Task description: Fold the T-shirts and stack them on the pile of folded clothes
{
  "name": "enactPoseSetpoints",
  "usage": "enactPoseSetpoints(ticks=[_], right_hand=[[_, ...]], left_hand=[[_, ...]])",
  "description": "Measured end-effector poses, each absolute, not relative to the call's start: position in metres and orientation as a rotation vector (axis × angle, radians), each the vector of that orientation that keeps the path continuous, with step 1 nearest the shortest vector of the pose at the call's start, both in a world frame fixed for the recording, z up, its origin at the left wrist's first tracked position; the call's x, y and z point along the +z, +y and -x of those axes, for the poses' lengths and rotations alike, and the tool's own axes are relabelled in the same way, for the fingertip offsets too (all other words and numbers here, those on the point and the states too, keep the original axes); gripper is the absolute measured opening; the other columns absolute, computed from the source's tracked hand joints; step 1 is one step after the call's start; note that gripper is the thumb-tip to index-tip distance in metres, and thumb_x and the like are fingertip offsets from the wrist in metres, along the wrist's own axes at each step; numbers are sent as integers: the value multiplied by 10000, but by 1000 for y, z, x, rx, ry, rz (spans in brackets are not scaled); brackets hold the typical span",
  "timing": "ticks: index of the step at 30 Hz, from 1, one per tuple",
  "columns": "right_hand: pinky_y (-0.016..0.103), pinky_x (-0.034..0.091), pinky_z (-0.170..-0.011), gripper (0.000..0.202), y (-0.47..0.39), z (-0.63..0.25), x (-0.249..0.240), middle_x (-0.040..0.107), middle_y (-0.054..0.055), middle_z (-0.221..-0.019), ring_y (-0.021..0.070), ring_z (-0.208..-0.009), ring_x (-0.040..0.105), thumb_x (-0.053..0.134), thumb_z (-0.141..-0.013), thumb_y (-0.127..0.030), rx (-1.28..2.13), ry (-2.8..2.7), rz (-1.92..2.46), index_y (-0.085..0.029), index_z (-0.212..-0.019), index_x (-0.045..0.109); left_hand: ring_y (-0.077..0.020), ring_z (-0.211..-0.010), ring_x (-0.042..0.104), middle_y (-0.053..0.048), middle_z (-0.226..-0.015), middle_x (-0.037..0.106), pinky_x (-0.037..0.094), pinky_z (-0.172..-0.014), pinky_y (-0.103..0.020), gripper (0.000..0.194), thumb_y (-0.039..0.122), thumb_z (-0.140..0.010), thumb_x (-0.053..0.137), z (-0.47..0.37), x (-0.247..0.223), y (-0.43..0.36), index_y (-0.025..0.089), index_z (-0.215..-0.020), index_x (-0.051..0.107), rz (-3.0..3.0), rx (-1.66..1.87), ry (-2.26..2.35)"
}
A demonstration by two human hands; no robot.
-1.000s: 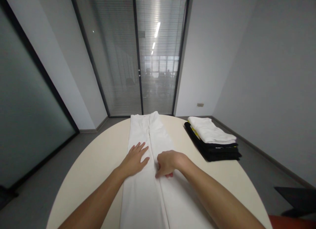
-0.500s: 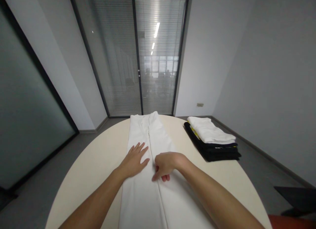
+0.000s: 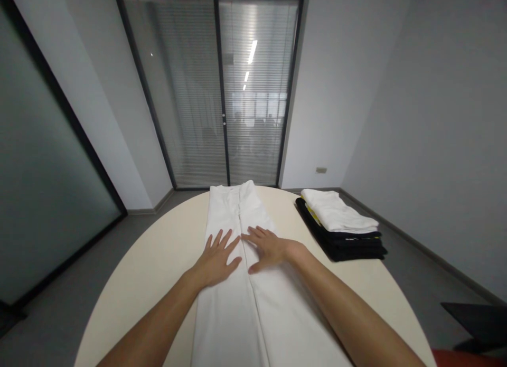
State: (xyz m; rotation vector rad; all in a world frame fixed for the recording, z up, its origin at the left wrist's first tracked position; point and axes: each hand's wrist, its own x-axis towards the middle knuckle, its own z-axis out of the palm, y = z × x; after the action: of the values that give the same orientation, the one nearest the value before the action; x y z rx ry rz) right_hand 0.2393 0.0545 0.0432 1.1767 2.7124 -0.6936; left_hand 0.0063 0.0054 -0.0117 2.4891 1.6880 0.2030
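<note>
A long white cloth garment (image 3: pixel 227 314) lies lengthwise over the round cream table (image 3: pixel 146 272), with a seam or fold line running down its middle. My left hand (image 3: pixel 216 260) rests flat on its left part, fingers spread. On the right part, just beside the middle line, my right hand (image 3: pixel 266 248) lies with its fingers stretched out towards the left. The fingertips of both hands are close together near the line. Neither hand holds anything.
A stack of folded dark clothes (image 3: pixel 352 246) with a folded white cloth (image 3: pixel 336 211) on top sits at the table's right edge. Beyond the table stand glass panels with blinds (image 3: pixel 257 119). A black object (image 3: pixel 475 322) and something red are at the lower right.
My right hand has uncurled from a bent pose, its fingers now spread and further forward on the cloth. My left hand has stayed nearly in place.
</note>
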Motion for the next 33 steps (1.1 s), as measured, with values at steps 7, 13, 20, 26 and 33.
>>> enactPoseSetpoints(ticks=[7,13,20,26,33], right_hand=[[595,-124,-1162,1207,44,-240,37,-188,73,-1630,323,-1476,-240,624,-722,-757,-758,2530,-1193,-255,-1583,-56],[627,-127,-1146,1237,5,-244,39,-250,86,-1604,344,-1447,-287,589,-711,-799,-754,2483,-1158,-247,-1571,-106],[691,90,-1144,1166,-50,-244,60,11,174,-1654,466,-1492,-21,592,-719,-787,-645,2469,-1221,-203,-1603,105],[374,476,-852,359,11,-244,65,688,135,-1138,286,-1021,651,465,-943,-365,-469,2729,-1330,-185,-1191,651],[338,434,-894,374,112,-220,45,628,177,-1255,268,-1127,608,402,-966,-215,-233,2662,-1812,-142,-1293,567]], left_hand=[[-352,-1518,-20,-76,-1661,71,67,-1194,-617,720,631,-964,326,-8,-2,1,276,-1581,221,-2425,101,1632],[-386,-1515,12,-141,-1657,98,132,-1175,-636,822,609,-899,449,-17,22,-28,217,-1583,216,-2302,-103,1572],[-330,-1187,559,-145,-1247,618,444,-1009,-486,387,418,-913,486,-37,42,-50,201,-1202,624,-2505,118,1600],[-295,-1362,422,-117,-1505,454,344,-1127,-464,501,447,-971,423,-51,11,-26,221,-1414,486,-2547,432,1688],[-332,-1523,107,-72,-1652,195,165,-1206,-572,587,502,-983,386,-47,-5,-22,292,-1531,364,-2519,324,1631]])
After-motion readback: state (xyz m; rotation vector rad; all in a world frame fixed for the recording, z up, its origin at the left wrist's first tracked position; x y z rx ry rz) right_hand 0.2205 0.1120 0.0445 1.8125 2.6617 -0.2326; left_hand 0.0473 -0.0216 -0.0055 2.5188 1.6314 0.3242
